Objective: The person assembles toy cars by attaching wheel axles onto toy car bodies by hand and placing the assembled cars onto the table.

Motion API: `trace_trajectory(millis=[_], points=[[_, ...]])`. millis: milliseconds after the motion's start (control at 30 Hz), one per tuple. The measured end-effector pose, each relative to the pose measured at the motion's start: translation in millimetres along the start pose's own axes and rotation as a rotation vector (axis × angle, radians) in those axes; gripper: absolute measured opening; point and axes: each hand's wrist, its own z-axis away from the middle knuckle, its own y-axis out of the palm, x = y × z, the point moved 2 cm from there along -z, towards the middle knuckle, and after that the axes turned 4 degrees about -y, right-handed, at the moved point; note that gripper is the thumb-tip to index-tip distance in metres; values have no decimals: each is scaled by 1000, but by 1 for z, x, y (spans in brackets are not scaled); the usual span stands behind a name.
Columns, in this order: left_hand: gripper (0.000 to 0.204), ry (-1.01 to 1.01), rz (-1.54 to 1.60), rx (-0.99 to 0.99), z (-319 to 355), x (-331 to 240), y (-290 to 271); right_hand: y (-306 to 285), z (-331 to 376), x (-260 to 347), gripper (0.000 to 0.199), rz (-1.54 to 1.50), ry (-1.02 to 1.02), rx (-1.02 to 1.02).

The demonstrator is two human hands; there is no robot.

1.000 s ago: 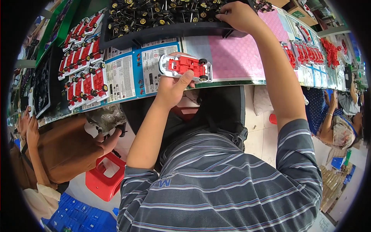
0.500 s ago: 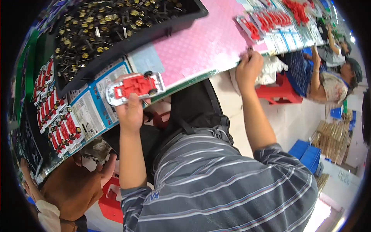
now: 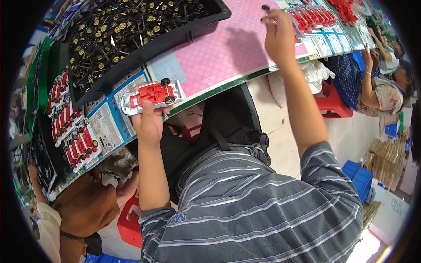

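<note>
My left hand [image 3: 148, 125] holds a toy car [image 3: 151, 97] with its underside up at the table's front edge, thumb on top. White body edges surround the car's red chassis. A pair of black wheels [image 3: 169, 100] sits across its right end; no wheels show at the left end. Out over the table at the upper right, my right hand [image 3: 280, 39] is closed, with a small wheel axle [image 3: 265, 7] at its fingertips. The axle's dark wheel ends show there, partly hidden by the fingers.
A black bin [image 3: 193, 36] of loose wheel axles stands at the back left. Rows of cars with red chassis [image 3: 81, 144] lie at the left, more red parts [image 3: 311, 18] at the far right. A pink mat [image 3: 210, 57] covers the table's middle. Co-workers sit at both sides.
My right hand has risen from the table's front edge, away from me, with its fingers opening slightly. The left hand keeps the car in nearly the same place.
</note>
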Motion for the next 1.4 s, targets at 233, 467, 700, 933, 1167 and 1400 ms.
trace_trajectory(millis=[233, 467, 700, 933, 1167, 1400], points=[[43, 23, -1, -25, 6, -2, -1, -4, -30, 30, 14, 170, 24, -41], [52, 8, -70, 45, 3, -8, 1, 13, 15, 160, 9, -655, 117, 310], [59, -138, -295, 113, 4, -8, -1, 49, 1, 224, 21, -684, -171, 515], [49, -142, -385, 63, 7, -13, 3, 73, 13, 237, 32, -621, -123, 700], [40, -126, -414, 101, 7, -12, -3, 74, 13, 233, 36, -626, -97, 648], [50, -233, 23, 33, 41, -34, -15, 71, 35, 149, 16, -274, -85, 345]])
